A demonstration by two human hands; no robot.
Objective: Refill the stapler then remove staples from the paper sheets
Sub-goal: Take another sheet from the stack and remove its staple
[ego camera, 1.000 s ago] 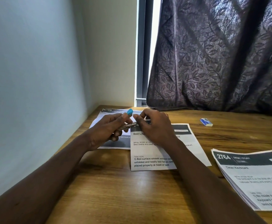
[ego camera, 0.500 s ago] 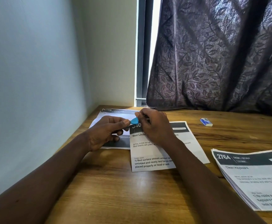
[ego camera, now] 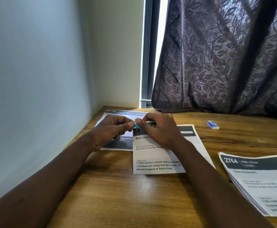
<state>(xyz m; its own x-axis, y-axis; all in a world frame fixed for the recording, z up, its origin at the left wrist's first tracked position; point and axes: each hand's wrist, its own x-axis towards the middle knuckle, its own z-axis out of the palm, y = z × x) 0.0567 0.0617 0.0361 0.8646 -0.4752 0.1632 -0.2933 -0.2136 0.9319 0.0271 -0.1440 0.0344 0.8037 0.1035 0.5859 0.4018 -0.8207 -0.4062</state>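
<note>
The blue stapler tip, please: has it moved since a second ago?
Yes. The blue tip has dropped from above the left hand to just over the Bed Linen sheet's dark header, pinched against the right hand.

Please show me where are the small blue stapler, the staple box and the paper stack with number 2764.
blue stapler [ego camera: 137,126], head view, blue end between both hands.
staple box [ego camera: 213,124], head view, middle of its top face.
paper stack [ego camera: 256,176], head view, white part of top sheet.

The stapler [ego camera: 137,126] is being almost wholly hidden between the left hand [ego camera: 109,132] and right hand [ego camera: 157,129]; only its blue tip is showing. The paper stack [ego camera: 258,181] is being cut off by the right edge.
</note>
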